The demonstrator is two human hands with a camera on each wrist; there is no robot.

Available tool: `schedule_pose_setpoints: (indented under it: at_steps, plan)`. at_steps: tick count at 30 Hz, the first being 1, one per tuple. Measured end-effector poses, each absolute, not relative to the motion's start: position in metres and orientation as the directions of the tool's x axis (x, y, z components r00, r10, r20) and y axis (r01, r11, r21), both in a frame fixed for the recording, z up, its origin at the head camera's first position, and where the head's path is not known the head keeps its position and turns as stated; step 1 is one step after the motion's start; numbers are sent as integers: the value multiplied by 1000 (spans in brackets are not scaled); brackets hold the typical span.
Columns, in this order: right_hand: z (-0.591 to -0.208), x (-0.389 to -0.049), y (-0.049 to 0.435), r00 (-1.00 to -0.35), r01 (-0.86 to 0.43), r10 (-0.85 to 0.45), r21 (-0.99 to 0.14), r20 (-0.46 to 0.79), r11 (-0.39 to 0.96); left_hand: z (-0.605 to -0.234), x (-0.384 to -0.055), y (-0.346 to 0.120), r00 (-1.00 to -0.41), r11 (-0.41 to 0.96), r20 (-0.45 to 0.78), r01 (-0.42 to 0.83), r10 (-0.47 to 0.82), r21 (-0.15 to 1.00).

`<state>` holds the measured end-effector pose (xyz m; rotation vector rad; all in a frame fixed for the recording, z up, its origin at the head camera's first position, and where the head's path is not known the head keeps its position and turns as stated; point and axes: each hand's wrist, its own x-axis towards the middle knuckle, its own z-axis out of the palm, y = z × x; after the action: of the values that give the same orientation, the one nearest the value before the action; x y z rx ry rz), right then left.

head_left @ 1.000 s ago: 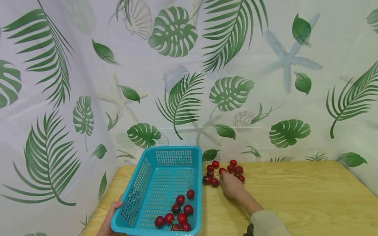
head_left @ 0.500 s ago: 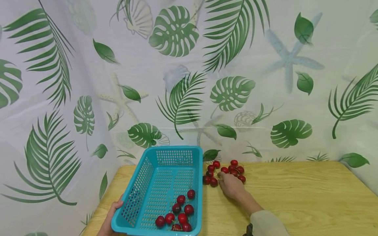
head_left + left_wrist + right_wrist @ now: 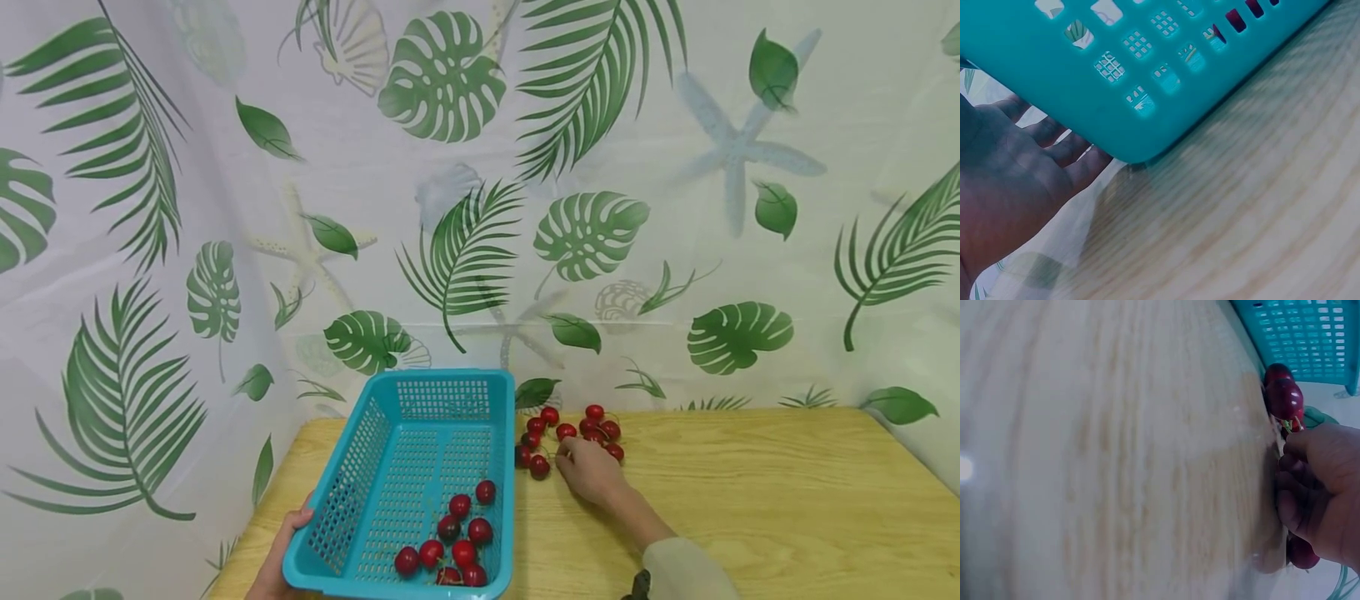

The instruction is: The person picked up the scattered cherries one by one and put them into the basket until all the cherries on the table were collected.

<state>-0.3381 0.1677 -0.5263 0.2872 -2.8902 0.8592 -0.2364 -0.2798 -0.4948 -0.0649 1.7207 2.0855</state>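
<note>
a blue plastic basket (image 3: 504, 442) takes up the left part of a wooden desk (image 3: 720, 500), reaching towards the far edge. nine dark red cherries (image 3: 464, 552) lie in it, gathered in its near right corner. about a dozen loose cherries (image 3: 550, 416), some with stems, lie by the desk's far edge, just right of the basket; a few are partly hidden, so my count is rough. going by that split, i'd judge the work a little under half done, with the loose fruit left to deal with. the person's left hand (image 3: 279, 554) grips the basket's left side, thumb on the rim. the right hand (image 3: 591, 473) is among the loose fruit, fingers curled narrow, seeming to pinch the stem of the nearest cherry (image 3: 539, 467), which lies outside the basket.
</note>
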Motion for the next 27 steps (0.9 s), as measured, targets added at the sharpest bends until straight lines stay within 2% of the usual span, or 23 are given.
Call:
schedule_pose_setpoints:
  at_steps: [6, 11, 19, 27]
  plan:
    - [-516, -329, 171, -962, -266, -171, -588, 214, 764, -494, -236, -279, -910, -135, -295, -344, 292, 929]
    - [-504, -323, 173, -964, -254, -124, -675, 236, 693, -492, -236, -280, -906, -136, -312, -361, 286, 923]
    - [-478, -316, 169, -960, -276, -115, -798, 255, 535, -490, -236, -280, -899, -113, -309, -358, 310, 927]
    - [-446, -300, 145, -960, -278, -81, -893, 267, 353, -491, -236, -281, -891, -114, -301, -357, 341, 927]
